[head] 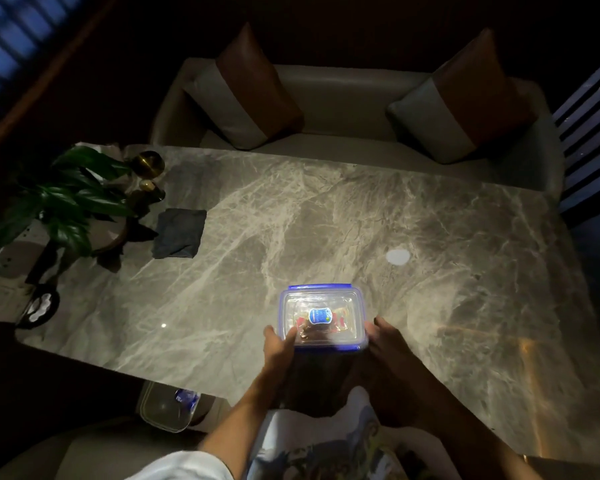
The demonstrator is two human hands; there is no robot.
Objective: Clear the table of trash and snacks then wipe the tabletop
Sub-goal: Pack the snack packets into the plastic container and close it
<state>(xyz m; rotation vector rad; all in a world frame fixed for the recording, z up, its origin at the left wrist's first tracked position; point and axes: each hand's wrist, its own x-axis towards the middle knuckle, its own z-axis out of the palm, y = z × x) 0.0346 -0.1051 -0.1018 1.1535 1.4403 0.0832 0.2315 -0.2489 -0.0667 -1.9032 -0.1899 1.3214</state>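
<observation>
Near the counter's [326, 216] front edge, the left hand [279, 344] and right hand [387, 341] each take a grip on opposite sides of the blue-lidded snack container [323, 317], probably to carry it level. Farther left, the folded dark cloth [179, 233] lies ready for wiping, beside the potted plant [63, 199].

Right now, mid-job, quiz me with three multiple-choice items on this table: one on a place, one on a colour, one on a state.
1. Where does the folded dark cloth lie?
A. beside the plant
B. on the sofa
C. under the box

2. What colour is the rim of the snack box lid?
A. red
B. blue
C. green

3. How is the box held?
A. left hand only
B. untouched
C. both hands

Answers: 1 A, it lies by the plant leaves; 2 B, the rim glows blue; 3 C, left hand and right hand grip its sides.
</observation>
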